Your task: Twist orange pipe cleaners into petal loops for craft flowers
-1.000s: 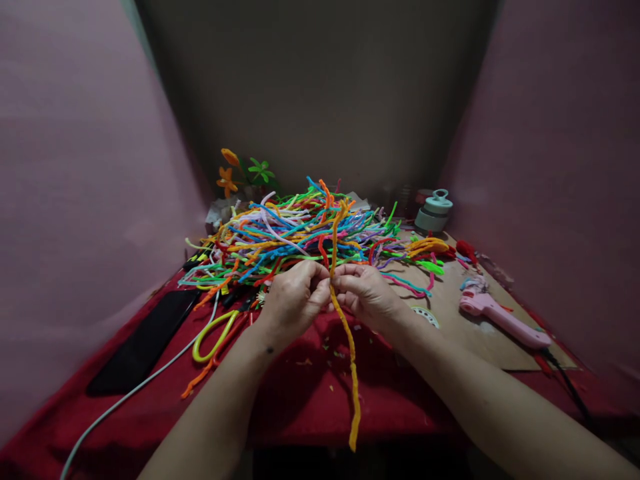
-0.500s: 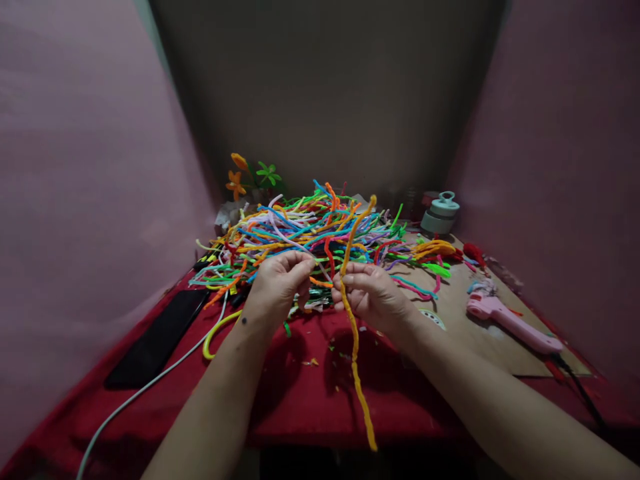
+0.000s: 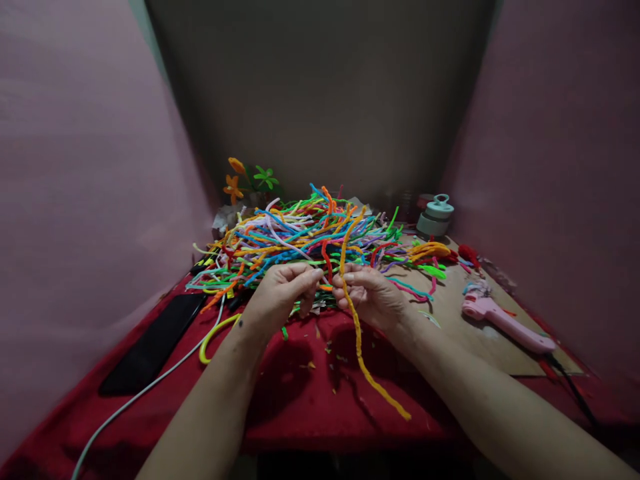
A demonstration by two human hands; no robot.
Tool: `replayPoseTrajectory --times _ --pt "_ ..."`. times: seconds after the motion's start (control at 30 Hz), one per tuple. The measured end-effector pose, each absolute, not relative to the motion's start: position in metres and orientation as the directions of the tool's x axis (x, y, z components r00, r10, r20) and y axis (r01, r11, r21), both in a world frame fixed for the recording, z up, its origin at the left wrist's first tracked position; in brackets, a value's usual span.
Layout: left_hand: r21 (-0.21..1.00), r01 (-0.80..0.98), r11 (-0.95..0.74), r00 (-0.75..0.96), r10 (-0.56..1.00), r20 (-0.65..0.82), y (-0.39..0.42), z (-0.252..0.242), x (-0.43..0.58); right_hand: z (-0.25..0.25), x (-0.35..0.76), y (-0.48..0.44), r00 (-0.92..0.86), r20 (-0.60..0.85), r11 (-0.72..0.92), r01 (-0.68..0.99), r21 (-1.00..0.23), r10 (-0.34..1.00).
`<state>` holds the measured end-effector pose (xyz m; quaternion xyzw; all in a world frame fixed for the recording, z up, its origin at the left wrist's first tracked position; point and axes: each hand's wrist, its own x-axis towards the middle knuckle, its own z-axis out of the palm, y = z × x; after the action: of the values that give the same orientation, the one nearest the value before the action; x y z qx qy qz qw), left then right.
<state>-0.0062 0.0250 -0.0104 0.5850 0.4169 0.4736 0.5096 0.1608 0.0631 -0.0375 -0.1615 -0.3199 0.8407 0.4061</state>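
Observation:
A long orange-yellow pipe cleaner (image 3: 359,340) is pinched near its middle between the thumb and fingers of my right hand (image 3: 377,297). Its upper end rises over the pile, and its lower end slants down to the right above the cloth. Just left of it, my left hand (image 3: 285,292) has thumb and forefinger pressed together. Whatever lies in that pinch, if anything, is too small to make out. Behind both hands spreads a tangled heap of many-coloured pipe cleaners (image 3: 295,233).
On the red cloth (image 3: 295,413) lie a black phone (image 3: 153,343), a white cable (image 3: 145,387) and small scraps. A pink glue gun (image 3: 510,325) rests on a brown board (image 3: 450,333) at right. A pale green lidded container (image 3: 435,217) and pipe-cleaner flowers (image 3: 233,189) stand behind.
The orange-yellow pipe cleaner's lower end has swung up and to the right. My left hand has shifted slightly right and down, nearer the right fingers. The view has turned slightly.

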Motion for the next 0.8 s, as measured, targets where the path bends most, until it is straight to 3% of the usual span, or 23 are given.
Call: replayPoseTrajectory --times 0.13,0.3,0.43,0.67,0.8 --pt "0.980 -0.077 -0.182 0.111 0.976 0.190 0.027 -0.011 -0.003 -0.037 0.160 0.061 -0.657 0.006 -0.461 -0.535 -0.708 0.754" --pt "0.983 -0.171 -0.060 0.136 0.987 0.084 0.028 -0.011 0.001 -0.039 0.155 0.056 -0.707 0.024 -0.432 -0.458 -0.777 0.707" --pt "0.968 -0.235 -0.083 0.052 0.994 0.098 0.028 -0.012 0.001 -0.042 0.152 0.052 -0.737 -0.027 -0.448 -0.381 -0.809 0.675" --pt "0.975 -0.215 -0.054 0.097 0.992 0.076 0.029 -0.014 0.001 -0.043 0.150 0.046 -0.750 -0.012 -0.386 -0.327 -0.863 0.662" --pt "0.946 -0.302 -0.116 -0.027 0.993 0.113 0.029 -0.009 0.001 -0.043 0.152 0.046 -0.752 -0.025 -0.367 -0.292 -0.883 0.658"
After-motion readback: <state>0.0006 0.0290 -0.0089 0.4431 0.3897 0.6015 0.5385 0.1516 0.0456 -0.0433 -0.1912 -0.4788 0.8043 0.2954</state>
